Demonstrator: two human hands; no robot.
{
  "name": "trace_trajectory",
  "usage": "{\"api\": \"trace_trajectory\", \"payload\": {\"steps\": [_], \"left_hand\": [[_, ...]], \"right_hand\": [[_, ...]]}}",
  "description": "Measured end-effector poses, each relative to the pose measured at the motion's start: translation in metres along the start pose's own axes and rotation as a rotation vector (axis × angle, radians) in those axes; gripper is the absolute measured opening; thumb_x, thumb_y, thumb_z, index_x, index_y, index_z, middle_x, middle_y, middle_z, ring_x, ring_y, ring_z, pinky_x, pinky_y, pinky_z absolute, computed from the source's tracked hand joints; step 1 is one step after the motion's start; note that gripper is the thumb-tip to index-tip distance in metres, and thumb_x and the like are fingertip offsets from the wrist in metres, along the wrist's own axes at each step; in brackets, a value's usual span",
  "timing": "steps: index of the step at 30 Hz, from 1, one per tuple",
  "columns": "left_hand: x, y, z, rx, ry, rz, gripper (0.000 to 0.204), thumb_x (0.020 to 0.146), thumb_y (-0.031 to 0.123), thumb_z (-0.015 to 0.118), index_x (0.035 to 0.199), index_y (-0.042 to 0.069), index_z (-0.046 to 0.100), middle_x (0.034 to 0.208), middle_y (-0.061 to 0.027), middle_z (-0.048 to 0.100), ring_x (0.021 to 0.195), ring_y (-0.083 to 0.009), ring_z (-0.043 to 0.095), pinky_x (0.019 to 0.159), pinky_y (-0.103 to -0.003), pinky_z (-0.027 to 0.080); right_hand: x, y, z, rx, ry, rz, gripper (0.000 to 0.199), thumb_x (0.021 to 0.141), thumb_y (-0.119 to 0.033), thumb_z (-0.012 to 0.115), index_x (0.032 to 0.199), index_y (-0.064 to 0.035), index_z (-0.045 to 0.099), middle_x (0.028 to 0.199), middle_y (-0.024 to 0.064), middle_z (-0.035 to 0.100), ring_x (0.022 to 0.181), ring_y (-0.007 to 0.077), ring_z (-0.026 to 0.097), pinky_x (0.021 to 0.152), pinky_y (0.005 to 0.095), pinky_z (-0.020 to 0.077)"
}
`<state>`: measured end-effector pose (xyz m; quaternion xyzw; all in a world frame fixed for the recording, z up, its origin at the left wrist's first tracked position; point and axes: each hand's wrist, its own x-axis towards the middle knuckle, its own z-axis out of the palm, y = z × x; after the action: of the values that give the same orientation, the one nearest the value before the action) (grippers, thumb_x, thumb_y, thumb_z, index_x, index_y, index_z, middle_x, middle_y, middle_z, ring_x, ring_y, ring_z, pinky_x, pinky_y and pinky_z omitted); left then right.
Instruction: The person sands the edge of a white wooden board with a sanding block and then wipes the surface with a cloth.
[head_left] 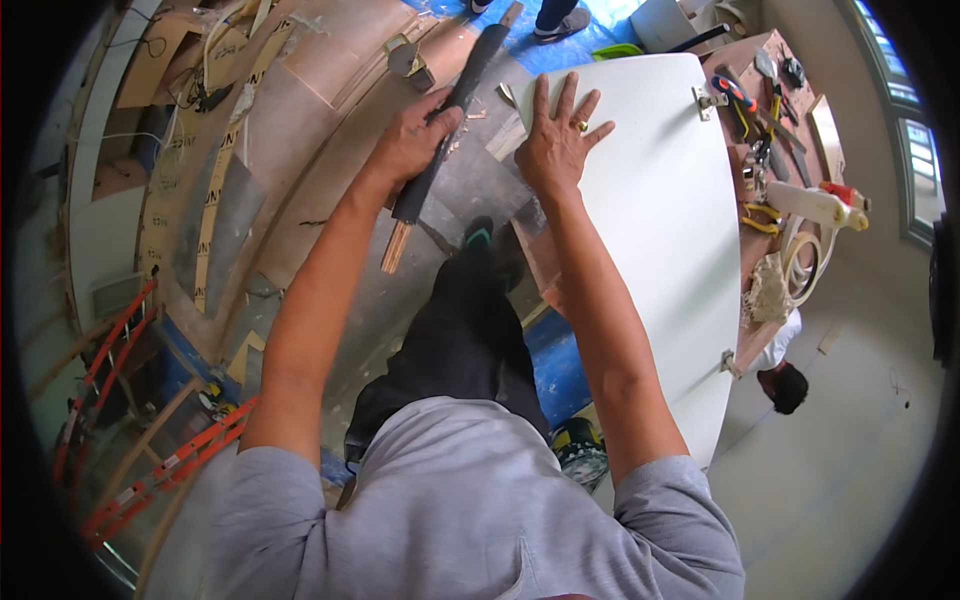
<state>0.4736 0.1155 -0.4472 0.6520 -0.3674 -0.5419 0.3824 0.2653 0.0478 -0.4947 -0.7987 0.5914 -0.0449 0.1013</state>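
My left hand (410,140) is closed round a long wooden strip wrapped in a dark sheet that looks like sandpaper (468,90). Bare wood shows at both ends of the strip, which is tilted over the floor, left of a white door panel (655,215). Flat on the panel's far left corner lies my right hand (556,150), fingers spread, a ring on one of them. Two metal hinges, a far one (708,102) and a near one (730,362), sit along the panel's right edge.
Right of the panel, a wooden bench holds yellow-handled pliers (762,218), a white bottle (808,205) and a tape roll (801,265). A person (786,385) is beyond it. Another person's shoe (562,26) shows at the top. An orange ladder (175,468) lies lower left; a bucket (580,455) stands below the panel.
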Motion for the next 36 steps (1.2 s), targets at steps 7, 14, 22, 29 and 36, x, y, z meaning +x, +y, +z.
{"api": "trace_trajectory", "payload": {"steps": [7,14,22,29,36], "left_hand": [[0.017,-0.033,0.024,0.241,0.092,0.228,0.052,0.104,0.028,0.07,0.148,0.002,0.059,0.105,-0.0039,0.069,0.079,-0.0093,0.06,0.07,-0.027,0.053],[0.065,-0.033,0.048,0.3,0.059,0.305,0.048,0.103,0.024,0.07,0.142,-0.003,0.063,0.099,-0.0098,0.067,0.091,-0.0151,0.063,0.084,-0.03,0.052],[0.126,-0.019,0.006,0.166,-0.013,0.22,0.049,0.1,0.032,0.071,0.14,0.003,0.067,0.103,-0.0178,0.07,0.097,-0.0235,0.068,0.088,-0.032,0.052],[0.061,-0.014,0.025,0.53,0.01,0.377,0.046,0.098,0.025,0.074,0.137,0.002,0.069,0.1,-0.0118,0.07,0.094,-0.0216,0.065,0.089,-0.033,0.051],[0.126,-0.035,0.001,0.43,-0.062,0.244,0.05,0.097,0.036,0.072,0.137,0.006,0.07,0.119,-0.0235,0.073,0.112,-0.0374,0.069,0.097,-0.036,0.052]], "right_hand": [[0.0,0.0,0.001,0.001,-0.015,0.011,0.095,0.082,-0.009,0.068,0.168,-0.0254,0.031,0.177,0.0169,0.014,0.16,0.0554,0.004,0.116,0.0848,0.0013],[-0.003,0.008,0.004,0.032,-0.015,-0.019,0.096,0.079,-0.004,0.067,0.166,-0.0261,0.036,0.177,0.0164,0.014,0.16,0.0563,0.004,0.115,0.0857,-0.0002],[0.0,0.004,0.003,0.042,-0.031,0.004,0.098,0.076,0.001,0.062,0.166,-0.0277,0.037,0.178,0.0118,0.015,0.16,0.0542,0.003,0.116,0.0836,0.0001],[-0.002,0.002,0.002,0.066,-0.023,0.013,0.097,0.076,0.003,0.059,0.166,-0.0274,0.037,0.178,0.0117,0.016,0.161,0.0532,0.003,0.117,0.0826,0.0004],[0.0,0.002,0.003,0.058,-0.007,0.006,0.093,0.078,0.002,0.059,0.165,-0.0226,0.038,0.178,0.0112,0.018,0.161,0.0519,0.004,0.118,0.0821,0.0007]]}}
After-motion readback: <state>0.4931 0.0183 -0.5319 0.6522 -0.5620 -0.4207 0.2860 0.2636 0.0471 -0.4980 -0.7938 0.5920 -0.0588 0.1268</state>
